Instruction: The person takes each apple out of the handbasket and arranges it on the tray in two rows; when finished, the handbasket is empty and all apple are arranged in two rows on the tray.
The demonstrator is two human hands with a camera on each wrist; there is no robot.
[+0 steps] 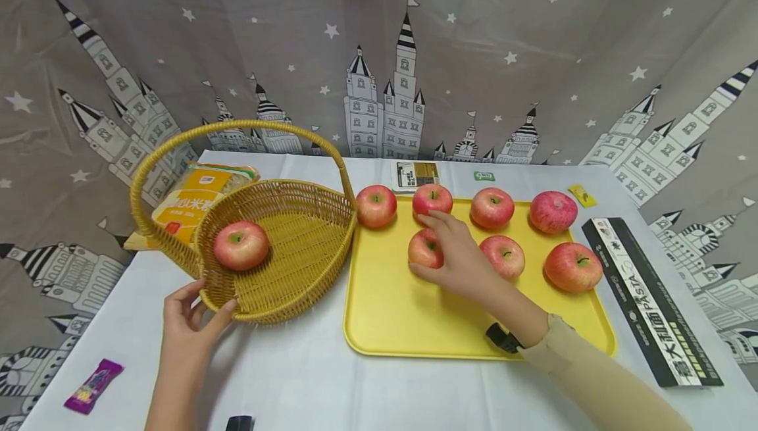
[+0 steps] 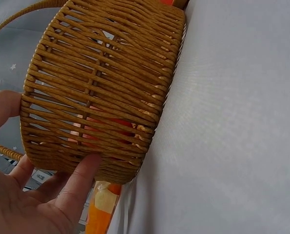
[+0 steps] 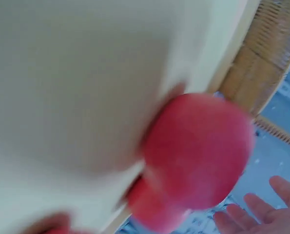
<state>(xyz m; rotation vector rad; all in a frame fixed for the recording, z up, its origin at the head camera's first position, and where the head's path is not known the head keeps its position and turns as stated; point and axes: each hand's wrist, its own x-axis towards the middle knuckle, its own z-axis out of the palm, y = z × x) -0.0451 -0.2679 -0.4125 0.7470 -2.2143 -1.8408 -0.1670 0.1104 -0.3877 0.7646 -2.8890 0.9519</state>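
Observation:
At the near left of a woven basket (image 1: 290, 306), my left hand (image 1: 192, 322) grips the rim, its thumb on the wicker side (image 2: 106, 83). One red apple (image 1: 241, 245) lies inside the basket under its tall handle. My right hand (image 1: 458, 253) reaches over the yellow tray (image 1: 397, 319), thumb and fingers spread around a red apple (image 1: 425, 248) in the front row. In the right wrist view the fingers (image 3: 261, 209) look extended, with a gap between them and the large apple (image 3: 198, 151). Several more apples sit on the tray in two rows, including one (image 1: 376, 206) beside the basket.
A yellow food bag (image 1: 201, 194) lies behind the basket. Right of the tray is a long black pasta box (image 1: 651, 303). Small packets rest along the back edge, with a purple wrapped snack (image 1: 93, 386) at the front left. A grey castle-print curtain (image 1: 474, 43) hangs behind.

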